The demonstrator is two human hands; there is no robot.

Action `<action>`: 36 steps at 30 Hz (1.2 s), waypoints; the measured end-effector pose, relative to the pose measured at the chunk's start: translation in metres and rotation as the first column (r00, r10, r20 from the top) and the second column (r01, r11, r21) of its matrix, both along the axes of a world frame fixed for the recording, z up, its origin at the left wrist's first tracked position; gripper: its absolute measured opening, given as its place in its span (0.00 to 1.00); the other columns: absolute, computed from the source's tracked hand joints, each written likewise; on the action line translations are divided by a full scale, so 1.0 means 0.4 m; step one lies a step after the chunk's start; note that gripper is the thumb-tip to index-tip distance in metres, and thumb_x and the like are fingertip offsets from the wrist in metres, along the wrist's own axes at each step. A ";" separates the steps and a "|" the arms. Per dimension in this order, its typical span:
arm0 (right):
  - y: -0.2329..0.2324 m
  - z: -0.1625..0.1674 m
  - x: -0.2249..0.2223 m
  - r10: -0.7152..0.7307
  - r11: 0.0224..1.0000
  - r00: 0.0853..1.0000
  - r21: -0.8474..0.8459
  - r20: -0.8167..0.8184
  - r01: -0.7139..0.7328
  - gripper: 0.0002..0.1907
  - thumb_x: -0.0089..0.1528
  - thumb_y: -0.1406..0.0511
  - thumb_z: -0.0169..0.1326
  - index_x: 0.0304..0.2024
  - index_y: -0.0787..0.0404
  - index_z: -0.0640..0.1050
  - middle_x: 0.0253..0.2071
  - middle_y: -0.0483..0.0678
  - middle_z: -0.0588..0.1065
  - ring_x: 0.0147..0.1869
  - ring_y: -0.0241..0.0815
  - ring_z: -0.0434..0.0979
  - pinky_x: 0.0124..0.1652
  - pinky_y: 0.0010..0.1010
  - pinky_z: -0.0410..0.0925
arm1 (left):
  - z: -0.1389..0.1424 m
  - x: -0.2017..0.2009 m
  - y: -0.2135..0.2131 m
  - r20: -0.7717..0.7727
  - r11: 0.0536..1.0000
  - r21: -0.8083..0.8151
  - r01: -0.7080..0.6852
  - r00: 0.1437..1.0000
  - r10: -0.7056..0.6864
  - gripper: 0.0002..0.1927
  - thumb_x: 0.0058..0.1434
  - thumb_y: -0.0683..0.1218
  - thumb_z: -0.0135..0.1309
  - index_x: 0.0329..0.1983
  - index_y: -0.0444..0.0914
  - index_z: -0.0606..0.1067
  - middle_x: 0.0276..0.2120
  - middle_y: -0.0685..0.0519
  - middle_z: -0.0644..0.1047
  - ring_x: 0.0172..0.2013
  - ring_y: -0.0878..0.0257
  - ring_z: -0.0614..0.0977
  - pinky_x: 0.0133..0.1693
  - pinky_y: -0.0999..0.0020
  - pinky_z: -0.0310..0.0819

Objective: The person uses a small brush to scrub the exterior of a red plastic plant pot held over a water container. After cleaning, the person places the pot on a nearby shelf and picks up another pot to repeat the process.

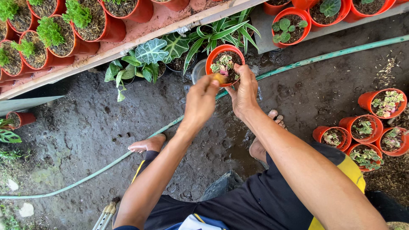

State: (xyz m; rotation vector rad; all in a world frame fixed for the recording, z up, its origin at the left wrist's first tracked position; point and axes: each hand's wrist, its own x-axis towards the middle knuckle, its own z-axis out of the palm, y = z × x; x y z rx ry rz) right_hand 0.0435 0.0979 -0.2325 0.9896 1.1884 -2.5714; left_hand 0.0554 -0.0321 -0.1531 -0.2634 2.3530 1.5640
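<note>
Two hands [202, 100] [243, 91] hold one orange pot [214, 56].

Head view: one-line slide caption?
Right hand holds an orange pot of variegated seedling; left hand pinches at its soil.

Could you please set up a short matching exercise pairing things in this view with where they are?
Things:
1. right hand
2. left hand
3. green hose
4. cluster of four orange pots

Places:
A. lying across the muddy ground
B. gripping the rim of the held orange pot
C. standing at the right
D. fingertips at the pot's plant

Pairs: 1-B, 2-D, 3-A, 4-C
</note>
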 end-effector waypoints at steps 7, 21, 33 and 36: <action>0.005 -0.016 -0.001 -0.010 1.000 1.000 -0.020 0.020 0.010 0.22 0.55 0.51 0.54 0.48 0.53 0.71 0.50 0.47 0.70 0.56 0.42 0.70 0.53 0.41 0.69 | -0.076 -0.057 -0.127 0.074 0.972 -0.059 -0.227 0.970 0.231 0.15 0.70 0.49 0.47 0.53 0.39 0.79 0.32 0.50 0.79 0.30 0.66 0.74 0.31 0.69 0.67; -0.015 -0.044 -0.005 -0.043 0.997 0.998 -0.058 0.049 0.046 0.20 0.55 0.53 0.55 0.45 0.52 0.71 0.47 0.43 0.71 0.53 0.38 0.70 0.50 0.35 0.64 | -0.339 -0.226 -0.052 0.303 0.410 -0.750 0.519 0.820 -0.485 0.15 0.60 0.44 0.57 0.48 0.34 0.79 0.47 0.37 0.79 0.48 0.43 0.82 0.48 0.54 0.79; -0.049 -0.055 0.001 -0.010 1.000 0.995 -0.019 0.098 0.012 0.30 0.51 0.48 0.55 0.50 0.57 0.71 0.52 0.49 0.68 0.57 0.45 0.68 0.51 0.40 0.67 | 0.084 -0.138 -0.209 -0.083 0.814 -0.387 0.433 0.863 -0.499 0.14 0.60 0.45 0.60 0.50 0.43 0.80 0.38 0.49 0.84 0.36 0.57 0.87 0.39 0.61 0.81; -0.055 -0.052 0.000 0.012 0.998 0.997 -0.070 0.077 -0.007 0.31 0.51 0.48 0.56 0.50 0.58 0.71 0.52 0.50 0.68 0.59 0.46 0.69 0.54 0.40 0.68 | 0.092 -0.122 -0.185 -0.399 0.708 -0.560 0.430 0.608 -0.686 0.11 0.62 0.38 0.58 0.47 0.41 0.82 0.38 0.51 0.83 0.40 0.54 0.84 0.42 0.59 0.81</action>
